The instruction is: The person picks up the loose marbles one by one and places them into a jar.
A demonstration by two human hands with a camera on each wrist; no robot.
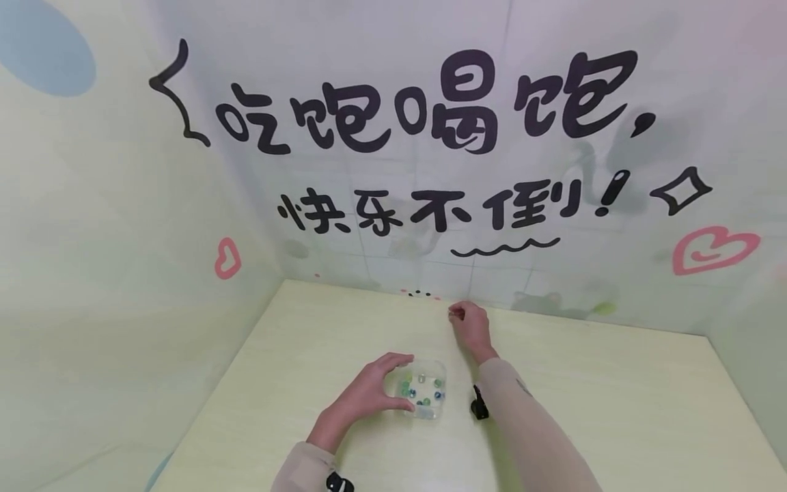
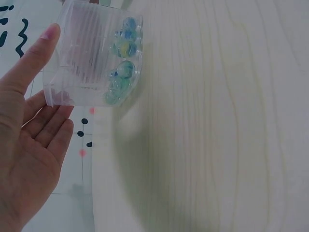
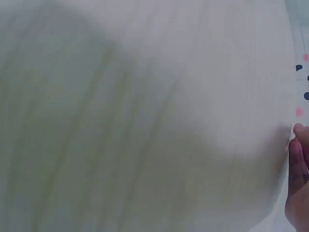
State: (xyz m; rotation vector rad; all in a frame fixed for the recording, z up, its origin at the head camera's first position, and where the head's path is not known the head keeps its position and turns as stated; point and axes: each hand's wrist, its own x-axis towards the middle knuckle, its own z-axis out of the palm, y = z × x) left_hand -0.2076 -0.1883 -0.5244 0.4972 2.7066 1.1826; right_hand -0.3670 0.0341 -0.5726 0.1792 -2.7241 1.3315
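My left hand [image 1: 369, 388] holds a clear plastic box [image 1: 435, 367] from its left side, thumb on the near side and fingers on the far side. Inside, several green, blue and clear glass marbles [image 1: 427, 402] lie on its bottom; the left wrist view shows these marbles [image 2: 124, 70] through the wall of the box [image 2: 79, 43]. At the back of the table, my right hand [image 1: 472, 326] has its thumb and fingertips pinched together. A tiny clear glint shows at its fingertips [image 3: 295, 145]; I cannot tell what the small thing is.
The pale wood-grain table [image 1: 584, 396] meets a printed back wall [image 1: 393, 164] with large black characters, right behind my right hand. A side wall [image 1: 111, 273] rises at the left. Black wrist devices show at the left cuff [image 1: 339, 482] and right cuff [image 1: 479, 403].
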